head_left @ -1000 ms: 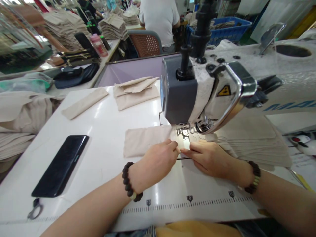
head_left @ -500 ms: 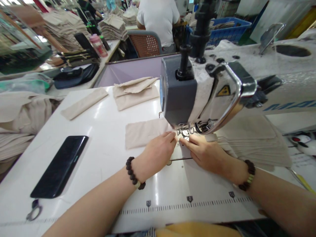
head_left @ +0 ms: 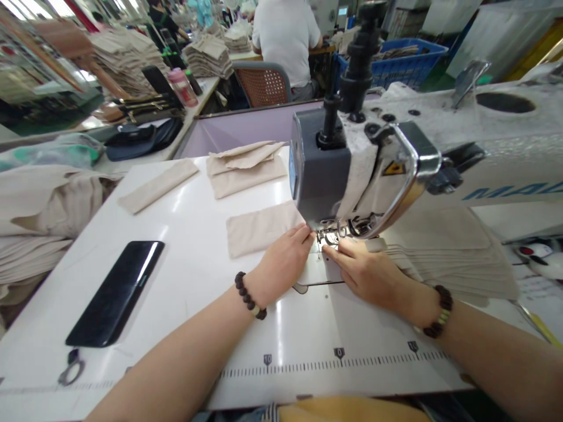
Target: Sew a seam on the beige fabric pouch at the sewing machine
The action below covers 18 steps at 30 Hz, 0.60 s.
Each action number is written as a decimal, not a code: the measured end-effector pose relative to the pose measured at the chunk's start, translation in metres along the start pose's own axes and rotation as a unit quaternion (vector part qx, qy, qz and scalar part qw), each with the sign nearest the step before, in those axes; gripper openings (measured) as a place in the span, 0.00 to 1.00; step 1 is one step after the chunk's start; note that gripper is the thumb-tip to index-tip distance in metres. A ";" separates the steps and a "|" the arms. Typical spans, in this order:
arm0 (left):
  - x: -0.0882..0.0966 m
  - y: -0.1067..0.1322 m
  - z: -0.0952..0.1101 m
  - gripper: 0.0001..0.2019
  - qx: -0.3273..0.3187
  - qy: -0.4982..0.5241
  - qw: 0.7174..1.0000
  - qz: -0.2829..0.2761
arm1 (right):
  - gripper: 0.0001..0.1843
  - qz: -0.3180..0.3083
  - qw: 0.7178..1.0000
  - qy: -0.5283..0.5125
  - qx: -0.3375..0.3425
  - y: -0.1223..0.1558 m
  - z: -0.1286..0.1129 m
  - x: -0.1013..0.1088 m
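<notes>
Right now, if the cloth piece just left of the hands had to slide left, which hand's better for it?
Probably the left hand: its fingers are right at the edge of the cloth piece. The right hand is farther from it, nearer the cloth stack.

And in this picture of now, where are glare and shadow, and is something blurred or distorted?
Head view: glare streaks on the white tabletop, one below the left hand, and a shine on the phone; head view: bright light beneath the sewing machine head, soft shadow below the right hand; head view: shapes near the edges look stretched, and the far fabric stacks look soft.
</notes>
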<state>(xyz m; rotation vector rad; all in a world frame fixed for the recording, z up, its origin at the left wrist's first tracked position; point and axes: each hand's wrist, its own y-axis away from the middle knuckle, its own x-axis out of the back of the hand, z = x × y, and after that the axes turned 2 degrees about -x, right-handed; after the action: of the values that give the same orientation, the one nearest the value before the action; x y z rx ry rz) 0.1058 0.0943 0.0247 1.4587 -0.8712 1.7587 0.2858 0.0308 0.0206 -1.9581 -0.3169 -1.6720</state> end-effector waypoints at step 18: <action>0.014 0.096 0.065 0.12 -0.031 0.085 0.994 -0.055 | 0.15 -0.013 0.991 -0.132 -0.003 0.008 0.009 -0.003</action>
<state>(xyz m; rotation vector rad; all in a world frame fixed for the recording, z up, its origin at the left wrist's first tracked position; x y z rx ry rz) 0.0581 -0.0109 0.0413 1.2732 -0.7364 1.7298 0.2965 0.0292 0.0147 -2.1922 -0.4366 -1.4296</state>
